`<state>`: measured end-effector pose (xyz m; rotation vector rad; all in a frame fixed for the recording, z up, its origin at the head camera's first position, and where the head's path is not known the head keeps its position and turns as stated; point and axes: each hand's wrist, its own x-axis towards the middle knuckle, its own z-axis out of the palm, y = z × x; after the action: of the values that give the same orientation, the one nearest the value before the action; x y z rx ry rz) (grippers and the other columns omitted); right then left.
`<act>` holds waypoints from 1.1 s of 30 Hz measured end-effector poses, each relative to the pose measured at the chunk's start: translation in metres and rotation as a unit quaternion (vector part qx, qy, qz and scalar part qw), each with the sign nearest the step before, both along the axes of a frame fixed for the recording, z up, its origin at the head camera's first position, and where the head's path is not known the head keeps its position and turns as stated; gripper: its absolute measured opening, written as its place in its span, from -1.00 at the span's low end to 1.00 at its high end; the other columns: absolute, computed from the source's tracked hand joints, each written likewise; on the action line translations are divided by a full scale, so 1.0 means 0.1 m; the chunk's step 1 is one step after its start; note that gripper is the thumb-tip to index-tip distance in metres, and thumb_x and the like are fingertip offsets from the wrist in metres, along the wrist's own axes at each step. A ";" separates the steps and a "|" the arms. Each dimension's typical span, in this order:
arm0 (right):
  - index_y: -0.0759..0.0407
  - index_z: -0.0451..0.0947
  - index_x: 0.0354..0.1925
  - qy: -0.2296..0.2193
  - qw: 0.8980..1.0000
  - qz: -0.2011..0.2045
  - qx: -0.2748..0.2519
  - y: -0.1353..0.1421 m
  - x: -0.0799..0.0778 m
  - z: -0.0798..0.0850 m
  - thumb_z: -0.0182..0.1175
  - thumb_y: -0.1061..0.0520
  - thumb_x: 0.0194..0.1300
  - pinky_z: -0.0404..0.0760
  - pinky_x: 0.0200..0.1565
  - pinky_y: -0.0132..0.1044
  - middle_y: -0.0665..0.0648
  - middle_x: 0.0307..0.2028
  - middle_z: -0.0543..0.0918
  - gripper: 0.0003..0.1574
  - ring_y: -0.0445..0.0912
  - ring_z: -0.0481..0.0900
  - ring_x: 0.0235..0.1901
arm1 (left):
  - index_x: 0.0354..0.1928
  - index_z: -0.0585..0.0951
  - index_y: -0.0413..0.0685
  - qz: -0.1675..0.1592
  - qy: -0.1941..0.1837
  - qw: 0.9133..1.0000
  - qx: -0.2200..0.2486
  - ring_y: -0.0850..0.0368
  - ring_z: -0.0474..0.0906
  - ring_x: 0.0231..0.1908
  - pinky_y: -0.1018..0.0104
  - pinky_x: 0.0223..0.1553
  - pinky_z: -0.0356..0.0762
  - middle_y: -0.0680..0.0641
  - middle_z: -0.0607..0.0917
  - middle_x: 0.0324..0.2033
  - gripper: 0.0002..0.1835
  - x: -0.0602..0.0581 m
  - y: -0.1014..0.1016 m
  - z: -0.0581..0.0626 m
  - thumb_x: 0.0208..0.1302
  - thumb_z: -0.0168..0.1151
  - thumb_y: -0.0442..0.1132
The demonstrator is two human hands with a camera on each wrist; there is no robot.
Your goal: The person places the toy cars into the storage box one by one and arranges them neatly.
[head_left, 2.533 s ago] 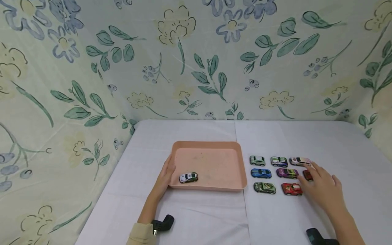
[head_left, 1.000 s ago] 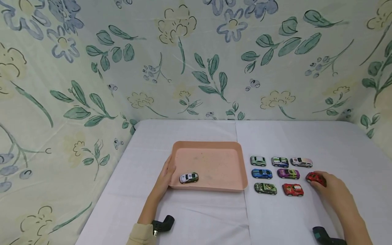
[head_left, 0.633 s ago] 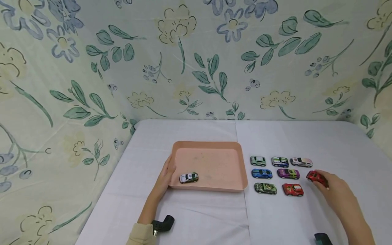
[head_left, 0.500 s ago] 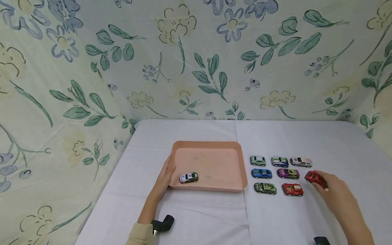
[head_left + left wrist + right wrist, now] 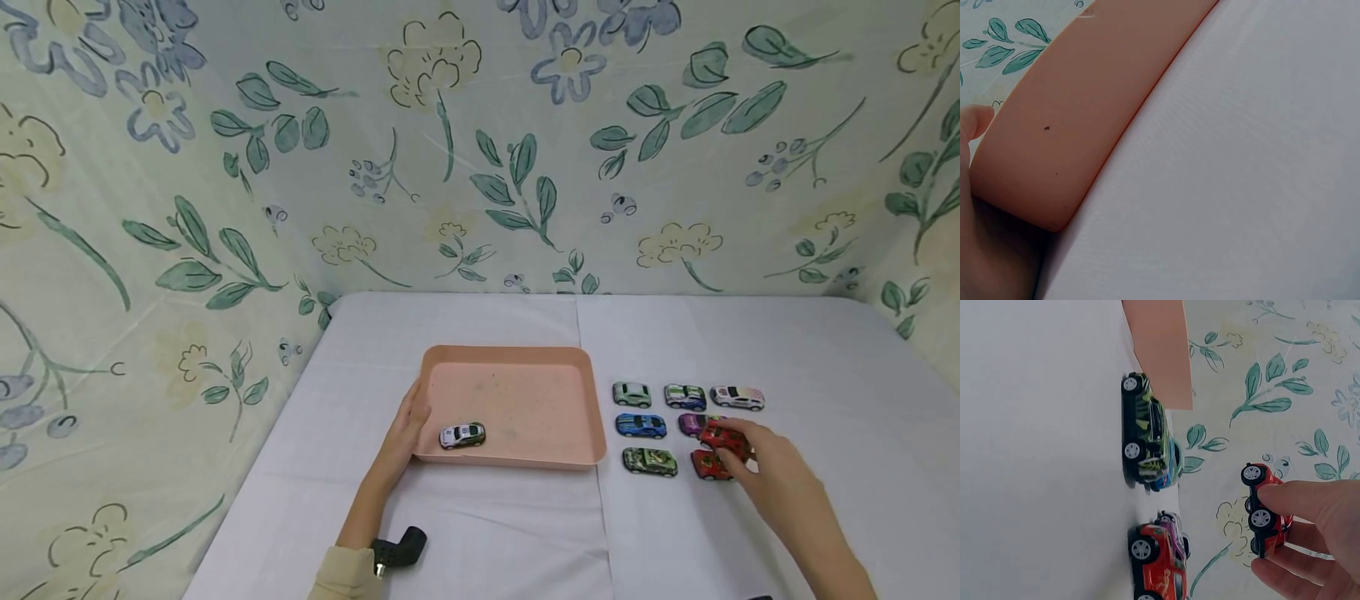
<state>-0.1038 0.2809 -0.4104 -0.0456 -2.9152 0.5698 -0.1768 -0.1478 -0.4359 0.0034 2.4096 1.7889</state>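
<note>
My right hand [image 5: 780, 471] pinches a red toy car [image 5: 726, 440] between thumb and fingers, raised over the table. In the right wrist view this red toy car [image 5: 1263, 509] shows its wheels. Below it, partly covered, are a purple toy car [image 5: 693, 424] and another red toy car [image 5: 708, 465] with a printed roof. My left hand [image 5: 405, 423] grips the left side of a pink tray [image 5: 510, 356], thumb over the rim. In the left wrist view the tray's outer wall [image 5: 1079, 106] fills the upper left. A white toy car [image 5: 462, 435] sits inside the tray, near its front left.
Right of the tray stand a pale green car [image 5: 632, 394], a white-green-blue car [image 5: 686, 397], a white-and-pink car [image 5: 738, 397], a blue car [image 5: 641, 425] and a camouflage car [image 5: 649, 462]. A floral cloth [image 5: 450, 208] rises behind the white table [image 5: 465, 317].
My right hand took the red toy car from the right end of the middle row, lifted it and has carried it left over its neighbours. My left hand and the tray stay put.
</note>
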 end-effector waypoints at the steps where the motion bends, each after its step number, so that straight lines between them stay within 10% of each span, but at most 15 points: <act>1: 0.29 0.42 0.03 0.010 1.000 0.009 -0.001 -0.04 0.00 0.01 0.27 0.22 0.06 0.50 -0.40 0.03 0.39 -0.23 0.56 -0.47 0.14 0.48 -0.32 | 0.42 -0.10 0.03 0.000 0.000 1.000 0.000 -0.11 -0.25 0.42 -0.16 0.36 -0.27 -0.10 -0.08 0.43 -0.33 0.00 0.00 0.00 0.38 -0.22 0.08; 11: 0.09 0.55 -0.06 0.132 0.988 0.074 0.020 -0.40 -0.06 -0.01 0.33 0.19 0.00 0.59 -0.34 -0.04 0.16 -0.20 0.63 -0.55 0.02 0.52 -0.19 | 0.42 -0.10 0.06 -0.002 -0.001 1.000 0.004 -0.10 -0.25 0.42 -0.16 0.36 -0.27 -0.09 -0.09 0.43 -0.34 -0.05 -0.03 -0.08 0.38 -0.22 0.07; 21: 0.07 0.55 -0.05 0.113 0.986 0.124 0.017 -0.80 -0.13 0.05 0.32 0.19 0.03 0.58 -0.13 -0.03 0.08 -0.11 0.64 -0.56 0.03 0.55 -0.07 | 0.41 -0.08 0.25 0.001 0.009 1.000 0.015 -0.04 -0.26 0.43 -0.16 0.36 -0.30 0.01 -0.08 0.43 -0.38 -0.20 -0.11 -0.38 0.38 -0.20 0.08; 33: 0.02 0.57 -0.12 0.197 0.954 0.219 0.051 -1.28 -0.26 -0.04 0.41 0.15 -0.08 0.65 -0.27 -0.25 0.02 -0.18 0.65 -0.54 -0.10 0.60 -0.16 | 0.41 -0.07 0.27 0.006 0.004 1.000 0.015 -0.04 -0.26 0.43 -0.16 0.37 -0.30 0.02 -0.07 0.43 -0.38 -0.20 -0.11 -0.39 0.37 -0.19 0.09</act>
<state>-0.1300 0.1532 -0.4143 0.6644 -2.5518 0.4238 -0.1971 -0.1586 -0.4749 -0.0009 2.3926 1.8341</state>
